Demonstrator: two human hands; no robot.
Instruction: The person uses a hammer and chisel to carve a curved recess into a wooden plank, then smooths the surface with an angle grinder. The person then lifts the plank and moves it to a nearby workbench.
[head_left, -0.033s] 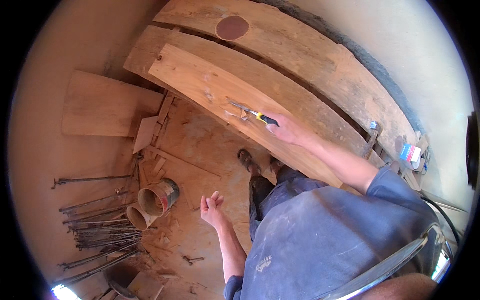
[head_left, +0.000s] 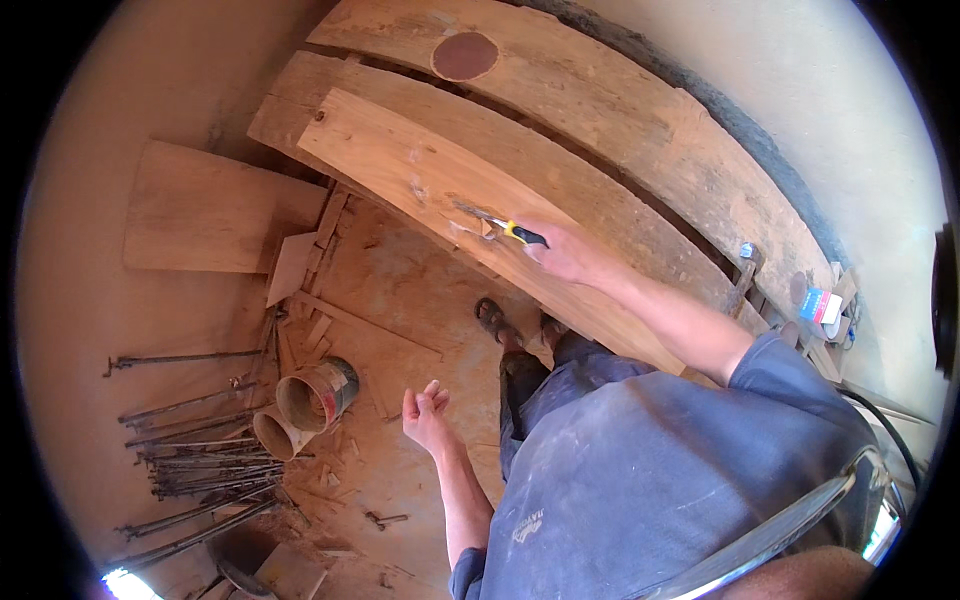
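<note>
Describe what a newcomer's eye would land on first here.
Probably the right hand, gripping a yellow-and-black-handled tool with its metal end over the long, light-brown board. Next might come the dark reddish-brown disc on the far plank, then the cluster of long metal bars at lower left, beside two buckets.

The left wall presented a tan surface; the far wall, behind the workbench, was paler. The bench comprised thick, worn planks with a long gap between them. The floor was dusty and littered with wood scraps. Bright light showed at lower left and lower right.
</note>
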